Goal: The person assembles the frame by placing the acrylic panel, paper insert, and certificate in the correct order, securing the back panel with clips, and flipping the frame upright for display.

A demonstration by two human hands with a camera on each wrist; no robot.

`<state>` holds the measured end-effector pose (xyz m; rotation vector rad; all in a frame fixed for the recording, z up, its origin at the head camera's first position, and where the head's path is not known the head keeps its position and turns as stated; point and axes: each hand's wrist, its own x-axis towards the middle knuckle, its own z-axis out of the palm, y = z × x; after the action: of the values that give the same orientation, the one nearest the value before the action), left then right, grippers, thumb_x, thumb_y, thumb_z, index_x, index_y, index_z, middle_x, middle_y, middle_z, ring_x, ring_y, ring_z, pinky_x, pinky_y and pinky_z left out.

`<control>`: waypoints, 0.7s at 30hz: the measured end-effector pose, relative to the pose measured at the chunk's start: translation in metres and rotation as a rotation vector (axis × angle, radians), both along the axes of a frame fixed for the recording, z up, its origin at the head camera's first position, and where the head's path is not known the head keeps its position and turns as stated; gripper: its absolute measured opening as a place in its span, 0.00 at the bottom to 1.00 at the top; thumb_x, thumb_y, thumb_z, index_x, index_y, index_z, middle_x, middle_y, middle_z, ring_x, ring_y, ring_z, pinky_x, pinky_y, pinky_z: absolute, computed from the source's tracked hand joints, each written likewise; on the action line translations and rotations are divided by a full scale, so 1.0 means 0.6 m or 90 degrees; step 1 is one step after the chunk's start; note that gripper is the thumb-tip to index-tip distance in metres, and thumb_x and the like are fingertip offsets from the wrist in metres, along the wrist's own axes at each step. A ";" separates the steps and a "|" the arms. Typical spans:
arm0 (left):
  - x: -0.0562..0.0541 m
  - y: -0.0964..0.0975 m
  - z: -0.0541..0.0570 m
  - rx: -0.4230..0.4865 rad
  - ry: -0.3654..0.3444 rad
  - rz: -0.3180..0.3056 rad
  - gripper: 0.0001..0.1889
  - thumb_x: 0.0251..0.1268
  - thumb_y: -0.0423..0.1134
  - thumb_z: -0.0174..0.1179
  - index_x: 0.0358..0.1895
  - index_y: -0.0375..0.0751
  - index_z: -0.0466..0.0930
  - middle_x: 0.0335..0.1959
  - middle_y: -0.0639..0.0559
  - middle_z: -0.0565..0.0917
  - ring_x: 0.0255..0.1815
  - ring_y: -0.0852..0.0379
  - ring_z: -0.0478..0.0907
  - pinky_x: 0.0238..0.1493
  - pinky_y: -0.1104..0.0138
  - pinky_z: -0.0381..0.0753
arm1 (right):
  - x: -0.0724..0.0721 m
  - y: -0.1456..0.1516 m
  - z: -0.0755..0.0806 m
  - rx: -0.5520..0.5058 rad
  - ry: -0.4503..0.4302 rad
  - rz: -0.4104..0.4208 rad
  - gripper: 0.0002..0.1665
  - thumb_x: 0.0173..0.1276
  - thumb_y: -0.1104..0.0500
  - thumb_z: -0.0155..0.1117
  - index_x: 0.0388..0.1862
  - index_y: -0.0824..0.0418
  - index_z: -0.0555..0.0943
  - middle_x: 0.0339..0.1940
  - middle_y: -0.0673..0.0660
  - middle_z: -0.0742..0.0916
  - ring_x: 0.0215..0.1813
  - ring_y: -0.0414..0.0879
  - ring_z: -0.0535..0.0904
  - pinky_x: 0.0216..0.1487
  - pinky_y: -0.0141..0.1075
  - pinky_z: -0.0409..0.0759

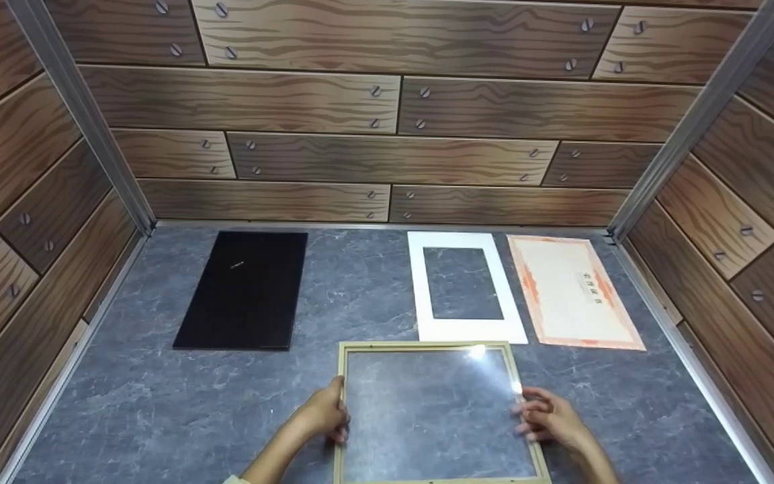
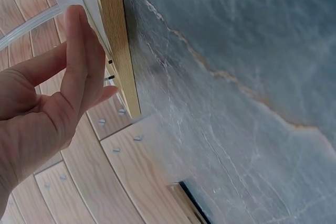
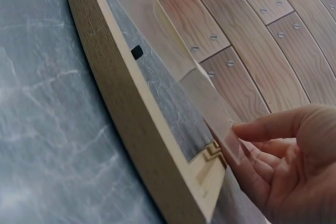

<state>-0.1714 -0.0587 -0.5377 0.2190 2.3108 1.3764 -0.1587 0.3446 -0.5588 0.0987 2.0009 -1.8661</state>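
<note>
We see printed wood-plank walls (image 1: pixel 387 101) rising at the far, left and right sides, with grey metal posts (image 1: pixel 84 114) in the far corners. They surround the blue-grey, marble-patterned desk (image 1: pixel 125 403). At its near middle, slightly right of centre, is a pale golden wooden rectangular frame (image 1: pixel 420 347), and over it a clear, glossy rectangular sheet (image 3: pixel 205 98) – on the right side we can see it raised and tilted above the frame's edge.

Far left lies a flat black rectangular panel (image 1: pixel 246 292). Far right, a cream paper certificate with an orange-red border (image 1: pixel 575 289) lies just right of a white rectangular mat with a cut-out window (image 1: pixel 471 331), which is just beyond the frame.

Our right hand (image 1: pixel 555 423) pinches the sheet near its corner between thumb and fingers. Our left hand (image 1: pixel 323 410) is at the frame's left side, its fingers fairly straight – whether it grips anything, we cannot tell. Smallest is a black tab (image 3: pixel 137 52) on the frame's inner edge.
</note>
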 end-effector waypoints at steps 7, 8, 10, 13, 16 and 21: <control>0.003 0.005 0.000 -0.040 0.039 0.002 0.34 0.51 0.15 0.52 0.63 0.14 0.48 0.17 0.45 0.76 0.11 0.54 0.76 0.15 0.65 0.78 | 0.003 -0.007 0.000 0.103 0.050 -0.026 0.31 0.62 0.72 0.52 0.61 0.83 0.54 0.32 0.55 0.82 0.29 0.45 0.80 0.28 0.37 0.80; 0.003 0.006 -0.001 -0.042 0.041 0.003 0.34 0.51 0.15 0.52 0.63 0.14 0.48 0.17 0.45 0.76 0.11 0.54 0.76 0.15 0.65 0.78 | 0.004 -0.007 -0.001 0.111 0.053 -0.031 0.30 0.62 0.72 0.52 0.60 0.83 0.55 0.32 0.55 0.82 0.29 0.45 0.80 0.27 0.38 0.80; 0.004 0.007 -0.003 -0.054 0.051 0.006 0.35 0.49 0.15 0.52 0.63 0.14 0.49 0.16 0.45 0.75 0.11 0.54 0.76 0.14 0.65 0.78 | 0.005 -0.008 -0.001 0.117 0.059 -0.040 0.29 0.62 0.73 0.52 0.59 0.83 0.56 0.31 0.55 0.81 0.29 0.45 0.80 0.28 0.39 0.81; 0.005 0.009 -0.004 -0.077 0.068 0.012 0.34 0.47 0.14 0.54 0.62 0.16 0.53 0.15 0.46 0.74 0.10 0.53 0.76 0.13 0.66 0.77 | 0.006 -0.009 -0.003 0.120 0.076 -0.053 0.28 0.63 0.73 0.53 0.58 0.84 0.57 0.31 0.56 0.81 0.28 0.45 0.80 0.27 0.39 0.81; 0.006 0.009 -0.006 -0.098 0.097 0.018 0.31 0.45 0.13 0.55 0.59 0.18 0.60 0.14 0.46 0.72 0.09 0.52 0.76 0.12 0.66 0.76 | 0.009 -0.013 -0.003 0.145 0.101 -0.068 0.26 0.62 0.73 0.55 0.56 0.84 0.60 0.30 0.56 0.81 0.27 0.45 0.79 0.25 0.38 0.80; 0.009 0.014 -0.005 -0.155 0.171 0.020 0.31 0.43 0.15 0.58 0.57 0.18 0.62 0.24 0.32 0.78 0.18 0.47 0.79 0.16 0.64 0.78 | 0.011 -0.025 -0.001 0.221 0.120 -0.116 0.23 0.59 0.74 0.57 0.53 0.82 0.66 0.27 0.57 0.80 0.25 0.46 0.78 0.22 0.37 0.79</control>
<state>-0.1661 -0.0503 -0.5407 0.3084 2.6873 1.1216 -0.1522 0.3295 -0.5596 0.2154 2.5084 -1.6619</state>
